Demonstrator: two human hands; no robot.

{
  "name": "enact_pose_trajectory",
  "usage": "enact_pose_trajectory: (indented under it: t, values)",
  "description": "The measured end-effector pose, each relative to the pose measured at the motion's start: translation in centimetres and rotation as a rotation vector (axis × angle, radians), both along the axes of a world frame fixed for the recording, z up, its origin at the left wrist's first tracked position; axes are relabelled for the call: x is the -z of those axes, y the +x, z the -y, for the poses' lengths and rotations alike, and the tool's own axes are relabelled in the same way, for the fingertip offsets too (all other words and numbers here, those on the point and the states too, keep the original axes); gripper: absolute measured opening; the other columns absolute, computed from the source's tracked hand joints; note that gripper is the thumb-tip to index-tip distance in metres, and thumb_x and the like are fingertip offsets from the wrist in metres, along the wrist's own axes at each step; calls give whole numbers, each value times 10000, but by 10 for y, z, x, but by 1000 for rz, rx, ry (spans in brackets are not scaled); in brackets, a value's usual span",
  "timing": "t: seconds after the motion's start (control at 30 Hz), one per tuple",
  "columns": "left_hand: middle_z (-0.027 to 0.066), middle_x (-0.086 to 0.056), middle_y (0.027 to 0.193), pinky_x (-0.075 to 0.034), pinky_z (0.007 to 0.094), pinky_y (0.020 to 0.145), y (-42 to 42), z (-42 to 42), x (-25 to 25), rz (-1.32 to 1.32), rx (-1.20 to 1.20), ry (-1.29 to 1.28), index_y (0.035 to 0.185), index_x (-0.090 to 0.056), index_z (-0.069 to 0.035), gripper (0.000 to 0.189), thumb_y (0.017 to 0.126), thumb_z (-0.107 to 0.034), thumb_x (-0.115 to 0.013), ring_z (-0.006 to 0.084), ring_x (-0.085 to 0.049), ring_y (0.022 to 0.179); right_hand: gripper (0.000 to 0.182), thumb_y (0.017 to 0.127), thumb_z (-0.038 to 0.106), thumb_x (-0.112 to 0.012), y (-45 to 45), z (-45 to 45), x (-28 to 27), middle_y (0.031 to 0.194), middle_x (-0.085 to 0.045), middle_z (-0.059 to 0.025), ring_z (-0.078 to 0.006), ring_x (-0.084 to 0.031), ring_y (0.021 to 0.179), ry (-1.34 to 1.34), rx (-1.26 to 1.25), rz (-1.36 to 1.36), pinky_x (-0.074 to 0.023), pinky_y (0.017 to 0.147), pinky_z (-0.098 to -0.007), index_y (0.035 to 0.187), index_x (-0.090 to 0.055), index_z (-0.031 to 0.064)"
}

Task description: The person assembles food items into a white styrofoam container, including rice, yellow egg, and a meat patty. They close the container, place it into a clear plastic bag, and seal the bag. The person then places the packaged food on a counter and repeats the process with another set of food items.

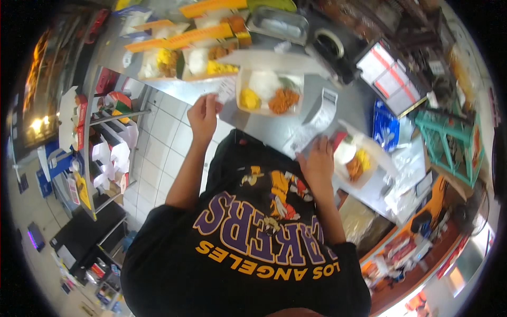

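Observation:
My left hand (204, 117) pinches a small printed paper slip (227, 90) at the left edge of the steel counter (263, 123). Just right of the slip stands an open food box (242, 107) with white rice (264, 82), a yellow food (250, 99) and an orange-brown food (283, 101). My right hand (320, 160) is at the counter's front edge, thumb apart from the fingers, beside a second open food box (366, 180). Whether its fingertips touch that box is unclear. A curled printed paper strip (324, 106) lies between the boxes, and another paper strip (295, 140) reaches toward my right thumb.
More filled boxes (190, 73) with orange flaps stand at the back left, near a metal tray (277, 25). At the right are a tilted screen (392, 77), a blue packet (386, 125), clear plastic (408, 178) and a green rack (451, 138). A shelf of folded cartons (113, 152) stands left.

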State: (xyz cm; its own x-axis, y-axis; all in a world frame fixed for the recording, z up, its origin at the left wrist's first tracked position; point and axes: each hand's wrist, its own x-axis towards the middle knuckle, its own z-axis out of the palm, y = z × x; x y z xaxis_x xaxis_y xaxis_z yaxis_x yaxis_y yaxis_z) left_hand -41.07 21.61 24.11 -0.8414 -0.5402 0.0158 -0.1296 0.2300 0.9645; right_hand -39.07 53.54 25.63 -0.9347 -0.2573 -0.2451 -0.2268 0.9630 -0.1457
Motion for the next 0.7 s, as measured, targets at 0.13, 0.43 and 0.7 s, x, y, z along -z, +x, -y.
enact_pose_trajectory:
  t: [0.13, 0.43, 0.7]
  values:
    - [59, -610, 685, -449, 217, 526, -7, 22, -33, -49, -59, 56, 923, -617, 28, 232, 992, -161, -502, 77, -549, 563, 474, 817, 289, -700, -55, 25, -85, 1135, -626, -195, -358, -587, 1033, -412, -18, 38, -462, 912, -420, 1177, -587, 2]
    - [93, -619, 757, -466, 252, 575, -99, 80, -96, -536, 175, -96, 929, -594, 36, 198, 985, -112, -474, 129, -565, 614, 280, 838, 265, -670, -342, 179, -136, 990, -661, -139, -336, -611, 963, -773, -238, -398, -476, 830, -404, 1008, -675, 42]
    - [91, -624, 637, -469, 279, 545, -123, 139, -106, -478, 323, -212, 745, -618, 10, 337, 973, -211, -505, 172, -596, 555, 513, 776, 449, -719, -497, 281, -103, 1083, -665, -161, -311, -617, 1057, -254, 333, -57, -465, 890, -409, 1076, -658, 37]
